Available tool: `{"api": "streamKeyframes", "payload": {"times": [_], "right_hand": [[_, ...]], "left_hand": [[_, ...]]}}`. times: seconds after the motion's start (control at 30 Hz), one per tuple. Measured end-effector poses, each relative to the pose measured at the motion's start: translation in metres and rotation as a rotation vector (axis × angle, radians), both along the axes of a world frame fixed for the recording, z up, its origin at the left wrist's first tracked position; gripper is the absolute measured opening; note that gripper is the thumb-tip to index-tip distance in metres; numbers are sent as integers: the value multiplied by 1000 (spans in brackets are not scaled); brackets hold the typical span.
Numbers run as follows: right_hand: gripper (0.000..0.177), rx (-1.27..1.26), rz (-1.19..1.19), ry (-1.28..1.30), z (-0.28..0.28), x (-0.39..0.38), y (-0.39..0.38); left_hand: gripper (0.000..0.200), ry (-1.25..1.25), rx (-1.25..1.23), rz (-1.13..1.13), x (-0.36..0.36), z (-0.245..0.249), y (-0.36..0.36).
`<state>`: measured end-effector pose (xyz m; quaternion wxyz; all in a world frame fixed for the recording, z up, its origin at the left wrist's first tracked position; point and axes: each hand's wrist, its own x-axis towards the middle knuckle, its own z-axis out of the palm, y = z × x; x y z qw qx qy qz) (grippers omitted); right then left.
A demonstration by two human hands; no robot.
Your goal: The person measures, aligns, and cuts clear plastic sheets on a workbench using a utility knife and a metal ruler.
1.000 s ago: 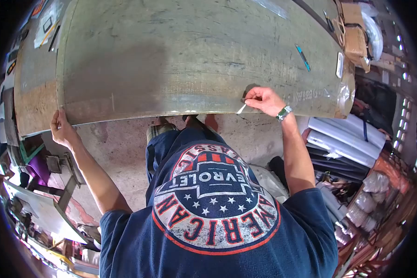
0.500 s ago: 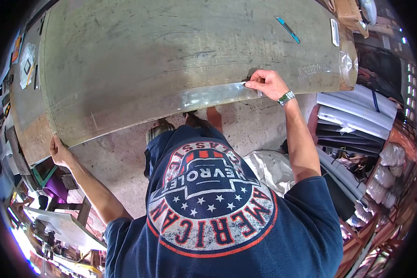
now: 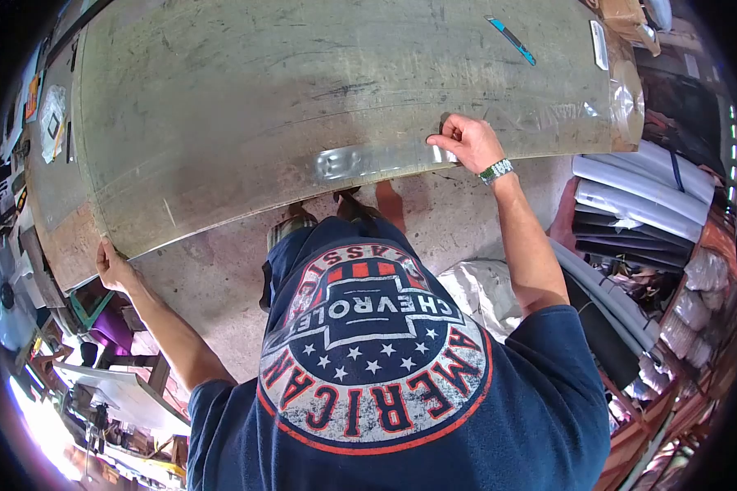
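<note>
A clear plastic strip (image 3: pixel 360 162) runs along the near edge of the worn grey-green table (image 3: pixel 246 74), catching light near its right part. My right hand (image 3: pixel 471 141), with a metal watch on the wrist, pinches the strip near the table edge, thumb against curled fingers. At the table's left near corner, my left hand (image 3: pixel 115 266) is closed in a pinch at the edge. What lies between its fingertips is too small to make out. A blue utility knife (image 3: pixel 511 41) lies on the far right of the table.
More clear film (image 3: pixel 626 98) hangs over the table's right end beside a white flat piece (image 3: pixel 599 45). A clear plastic bag (image 3: pixel 53 123) lies at the left. Rolls of sheet material (image 3: pixel 639 196) are stacked at the right. Silvery sheeting (image 3: pixel 483 290) sits on the concrete floor.
My right hand has shifted slightly up and left relative to the table, and the glare on the strip has changed. The view has moved a little. My left hand stays at the corner.
</note>
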<state>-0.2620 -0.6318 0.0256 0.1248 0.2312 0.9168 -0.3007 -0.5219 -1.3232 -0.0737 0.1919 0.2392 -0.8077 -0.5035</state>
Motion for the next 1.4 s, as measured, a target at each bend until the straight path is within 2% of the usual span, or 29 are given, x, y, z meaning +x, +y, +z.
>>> {"api": "streamKeyframes", "payload": {"times": [0.17, 0.37, 0.4, 0.5, 0.53, 0.57, 0.6, 0.63, 0.67, 0.7, 0.73, 0.83, 0.93, 1.03, 1.07, 1.17, 1.4], "right_hand": [[40, 81, 23, 2, 3, -1, -1], [42, 202, 93, 98, -3, 4, 1], [43, 206, 100, 102, -5, 4, 1], [44, 218, 93, 106, -5, 7, 1], [45, 217, 83, 104, -3, 7, 0], [46, 216, 84, 104, -3, 6, 1], [47, 202, 78, 101, -6, 5, 6], [48, 180, 84, 97, -9, 5, 11], [49, 153, 91, 96, -13, 6, 11], [50, 146, 81, 92, -13, 8, 8], [52, 149, 73, 102, -11, 8, 6], [54, 158, 81, 153, -17, 11, 12], [52, 144, 24, 147, -17, 10, 11], [52, 167, 52, 252, -23, 17, 11], [49, 160, 57, 177, -20, 16, 11], [50, 152, 46, 289, -29, 20, 12], [52, 139, 78, 266, -30, 21, 14]], "left_hand": [[28, 53, 22, -28, 1, -2, 3], [33, -25, -150, -74, -5, -1, -7], [39, -62, -240, -45, -4, 8, 2], [46, -147, -997, 235, 5, 70, 99], [49, -13, -944, 9, -6, 70, 105], [49, 256, -740, -206, -17, 68, 139], [49, 249, -707, -479, -9, 84, 199], [43, 43, -657, -799, 15, 126, 272], [37, -6, -586, -1006, 35, 128, 321], [35, 70, -468, -1358, 48, 128, 367], [34, 311, -357, -1609, 62, 122, 405], [36, 230, -326, -1996, 95, 91, 493], [37, 171, -402, -2169, 101, 80, 533], [35, 106, -490, -2248, 96, 72, 547], [34, 80, -457, -2282, 90, 70, 548], [35, 46, -509, -2341, 86, 74, 550], [38, 96, -550, -2369, 82, 73, 548]]}}
